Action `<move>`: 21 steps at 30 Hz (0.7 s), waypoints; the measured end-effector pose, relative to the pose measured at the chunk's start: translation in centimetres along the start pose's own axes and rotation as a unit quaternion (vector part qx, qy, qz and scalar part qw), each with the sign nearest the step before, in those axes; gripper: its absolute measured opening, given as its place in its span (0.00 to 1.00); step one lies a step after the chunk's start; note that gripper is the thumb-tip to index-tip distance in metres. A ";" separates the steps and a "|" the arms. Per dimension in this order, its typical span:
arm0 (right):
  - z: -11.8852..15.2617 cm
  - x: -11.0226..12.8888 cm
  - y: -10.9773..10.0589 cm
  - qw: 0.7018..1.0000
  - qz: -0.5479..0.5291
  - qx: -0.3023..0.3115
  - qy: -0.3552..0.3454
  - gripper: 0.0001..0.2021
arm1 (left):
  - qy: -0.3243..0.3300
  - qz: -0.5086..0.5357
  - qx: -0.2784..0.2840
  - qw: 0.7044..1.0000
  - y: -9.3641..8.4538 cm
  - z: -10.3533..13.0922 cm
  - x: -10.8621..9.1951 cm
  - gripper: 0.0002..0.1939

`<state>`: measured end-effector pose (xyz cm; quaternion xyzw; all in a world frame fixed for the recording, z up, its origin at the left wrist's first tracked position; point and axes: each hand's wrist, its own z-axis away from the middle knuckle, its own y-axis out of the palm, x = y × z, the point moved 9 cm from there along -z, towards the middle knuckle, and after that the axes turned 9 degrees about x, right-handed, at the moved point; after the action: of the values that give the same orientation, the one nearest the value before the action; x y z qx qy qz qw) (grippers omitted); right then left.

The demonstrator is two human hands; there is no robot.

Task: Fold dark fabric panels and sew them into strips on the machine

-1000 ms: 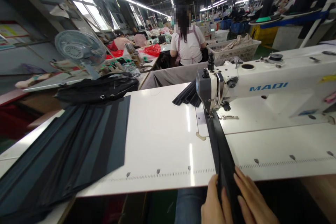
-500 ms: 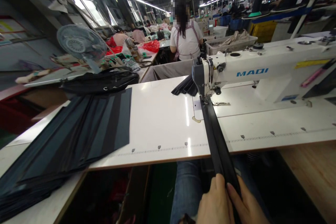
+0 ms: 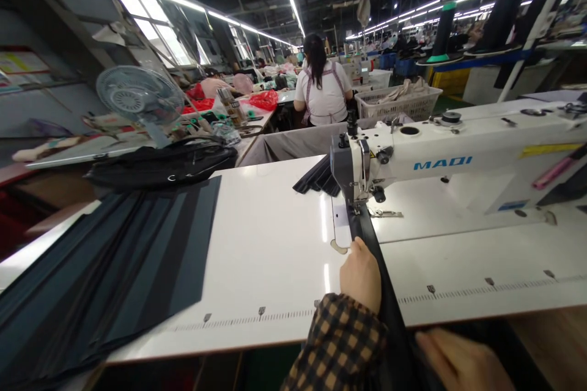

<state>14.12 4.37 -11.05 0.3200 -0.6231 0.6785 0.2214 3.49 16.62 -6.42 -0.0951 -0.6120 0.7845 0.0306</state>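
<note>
A long dark fabric strip [image 3: 387, 281] runs from under the needle area of the white sewing machine [image 3: 440, 162] down over the table's front edge. On the strip's left side, close below the presser foot, my left hand [image 3: 361, 272] is closed on it, a checked sleeve behind. My right hand [image 3: 463, 360] is low at the front edge, right of the strip, blurred; what its fingers do is unclear. Several dark pleated pieces [image 3: 317, 176] lie behind the machine head. A stack of dark fabric panels [image 3: 137, 256] covers the table's left part.
The white table [image 3: 266, 238] has a printed ruler along its front. A black bag [image 3: 165, 165] and a fan [image 3: 140, 95] are at the back left. Beyond the table, a person [image 3: 323, 88] sits facing away beside a white basket [image 3: 398, 101]. Thread cones [image 3: 444, 33] stand at the right.
My left hand has moved up the strip toward the needle. My right hand has shifted right and lower. The view has tilted, so the table and machine appear lower.
</note>
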 end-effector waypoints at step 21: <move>-11.3 5.5 -0.4 0.929 0.294 0.067 -0.217 0.24 | 0.062 0.081 -0.016 0.995 1.5 -0.1 1.0 0.26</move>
<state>8.85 15.01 -7.07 0.2758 -0.6753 0.6674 -0.1500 2.58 16.48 -8.00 -0.1932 -0.6117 0.7671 0.0030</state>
